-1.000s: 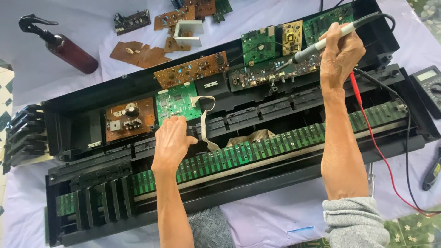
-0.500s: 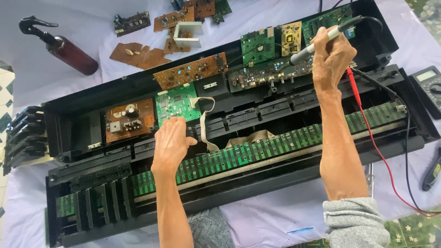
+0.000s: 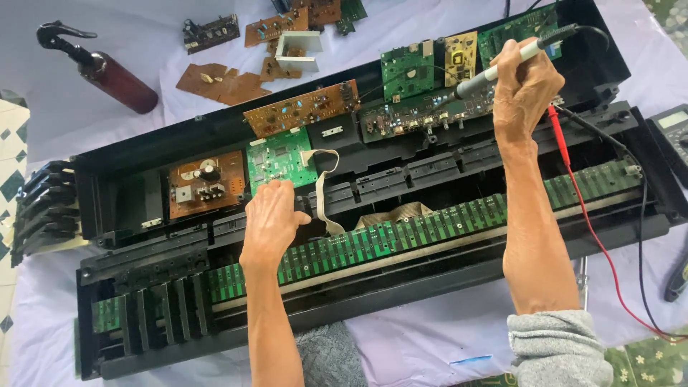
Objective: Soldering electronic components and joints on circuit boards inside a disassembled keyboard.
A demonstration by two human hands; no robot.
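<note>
- Two hands are at work: your right hand (image 3: 525, 84) has its fingers (image 3: 510, 59) clenched round a grey and black probe (image 3: 502, 63), held like a pen, tip slanting down-left.
- The probe tip sits at the long dark circuit board (image 3: 423, 118) in the upper half of the opened black keyboard case (image 3: 358, 287); whether it actually touches, you cannot tell from here.
- Your left hand (image 3: 271, 218) lies palm down, fingers loosely curled and grasping nothing, pressed on the black inner frame just below the green circuit board (image 3: 278, 156).
- A pale ribbon cable (image 3: 324, 188) loops down just right of that hand.
- A brown board with round parts (image 3: 204, 183) sits to the left of the green one.
- A red lead (image 3: 588, 215) and a black lead run from under your right wrist down across the strip of green key contacts (image 3: 401, 233).
- Out on the white-covered tabletop (image 3: 129, 43): a dark red spray bottle (image 3: 107, 72) top left, loose brown boards (image 3: 222, 82) beside it, a meter (image 3: 670, 129) at the right edge.
</note>
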